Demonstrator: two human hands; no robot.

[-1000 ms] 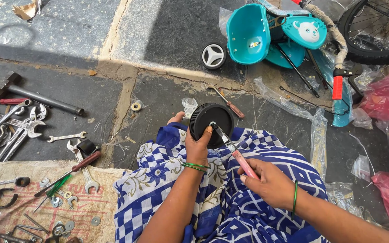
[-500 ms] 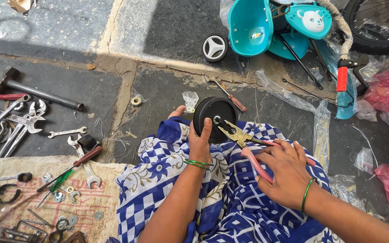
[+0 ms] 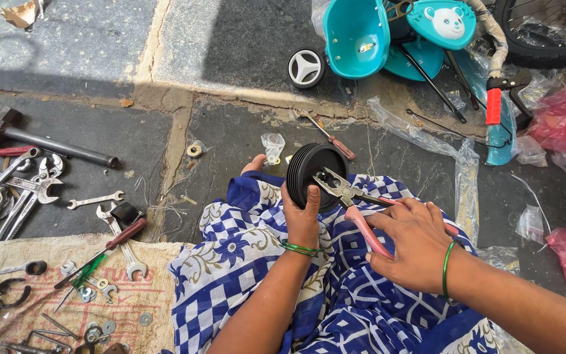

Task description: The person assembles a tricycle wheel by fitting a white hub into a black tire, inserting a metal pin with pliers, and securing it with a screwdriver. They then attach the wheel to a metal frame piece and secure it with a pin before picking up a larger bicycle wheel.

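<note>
My left hand [image 3: 302,213] grips a small black ribbed wheel [image 3: 309,172] and holds it upright over my lap, which is covered in blue and white patterned cloth [image 3: 257,262]. My right hand [image 3: 414,246] holds pliers with pink handles [image 3: 355,210]. The metal jaws of the pliers rest against the hub on the wheel's face. Green bangles sit on both wrists.
Spanners [image 3: 21,187], a hammer [image 3: 40,141] and screwdrivers [image 3: 109,242] lie on the stone floor and sacking at left. A turquoise child's tricycle [image 3: 394,36] lies at the top, with a loose white wheel [image 3: 305,67] beside it. Plastic bags lie at right.
My right hand has shifted its hold along the pink handles and the pliers' jaws now sit on the wheel's hub. The view has drifted slightly.
</note>
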